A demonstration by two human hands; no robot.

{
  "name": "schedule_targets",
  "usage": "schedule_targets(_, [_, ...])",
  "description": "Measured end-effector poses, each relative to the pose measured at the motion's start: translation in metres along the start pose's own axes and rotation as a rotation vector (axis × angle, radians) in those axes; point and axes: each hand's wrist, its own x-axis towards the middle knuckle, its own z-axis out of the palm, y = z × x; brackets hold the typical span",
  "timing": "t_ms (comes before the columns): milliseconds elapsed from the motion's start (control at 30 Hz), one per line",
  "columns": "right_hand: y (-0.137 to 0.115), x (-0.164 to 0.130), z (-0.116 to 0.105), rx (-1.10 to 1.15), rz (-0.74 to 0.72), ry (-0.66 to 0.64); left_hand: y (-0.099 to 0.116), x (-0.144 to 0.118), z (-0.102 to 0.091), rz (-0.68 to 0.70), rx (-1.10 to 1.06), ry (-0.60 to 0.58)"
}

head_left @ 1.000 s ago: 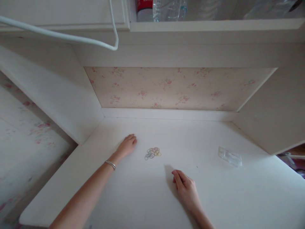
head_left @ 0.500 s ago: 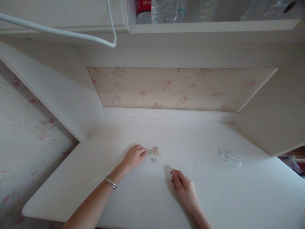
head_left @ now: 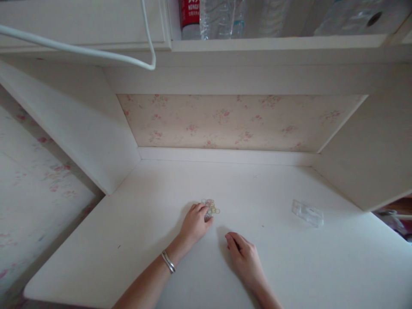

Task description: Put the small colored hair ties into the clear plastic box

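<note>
A small heap of thin coloured rubber bands (head_left: 212, 207) lies near the middle of the white desk (head_left: 289, 257). My left hand (head_left: 195, 224), a silver bangle on its wrist, lies on the desk with its fingertips on the near-left part of the heap, covering some bands. Whether it grips any band cannot be seen. My right hand (head_left: 243, 253) rests on the desk just in front and to the right of the heap, fingers loosely curled, holding nothing.
A small clear plastic bag (head_left: 307, 212) lies on the desk to the right. Cabinet side panels wall in both sides, with floral backing behind. A shelf above holds plastic bottles (head_left: 222, 17). A white hanger (head_left: 96, 49) hangs at top left.
My left hand slid from left of the heap rightward and nearer, onto the bands, pushing them into a tighter clump. My right hand stayed almost still.
</note>
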Motion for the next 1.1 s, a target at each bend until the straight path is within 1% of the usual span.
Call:
schedule_targets(100, [0.000,0.003,0.001,0.013,0.009,0.018,0.008,0.009,0.011,-0.016,-0.069,-0.003])
schedule_targets(167, [0.002,0.009,0.002,0.009,0.020,0.037,0.010,0.016,0.017,-0.019,-0.141,0.002])
schedule_targets(233, [0.005,0.021,0.004,-0.023,0.025,0.046,0.011,0.021,0.020,-0.025,-0.195,0.020])
schedule_targets(300, [0.008,0.036,0.006,-0.085,0.017,0.022,0.008,0.025,0.020,-0.037,-0.244,0.072])
schedule_targets(367, [0.008,0.053,0.009,-0.160,-0.005,-0.005,0.003,0.025,0.019,-0.049,-0.306,0.140])
schedule_targets(433, [0.006,0.068,0.012,-0.238,-0.025,0.000,-0.004,0.025,0.015,-0.048,-0.373,0.177])
schedule_targets(567, [0.000,0.092,0.021,-0.354,-0.066,0.010,-0.018,0.023,0.006,-0.020,-0.428,0.162])
schedule_targets(633, [-0.001,0.100,0.024,-0.356,-0.110,0.016,-0.021,0.022,0.001,-0.023,-0.423,0.173])
schedule_targets(733, [0.000,0.109,0.026,-0.320,-0.135,0.078,-0.023,0.015,-0.004,-0.051,-0.421,0.153])
schedule_targets(833, [0.003,0.106,0.026,-0.271,-0.136,0.147,-0.024,0.003,-0.009,-0.070,-0.345,0.082])
schedule_targets(900, [0.002,0.096,0.027,-0.224,-0.194,0.141,-0.026,-0.005,-0.012,-0.060,-0.243,0.056])
schedule_targets(933, [0.001,0.089,0.027,-0.212,-0.247,0.106,-0.027,-0.007,-0.013,-0.055,-0.200,0.051])
schedule_targets(1033, [-0.006,0.070,0.031,-0.282,-0.431,-0.103,-0.029,-0.011,-0.016,-0.083,-0.147,0.040])
schedule_targets(1067, [-0.008,0.066,0.032,-0.335,-0.468,-0.148,-0.029,-0.011,-0.016,-0.094,-0.139,0.029])
schedule_targets(1100, [-0.010,0.064,0.034,-0.391,-0.478,-0.162,-0.029,-0.010,-0.017,-0.100,-0.128,0.020])
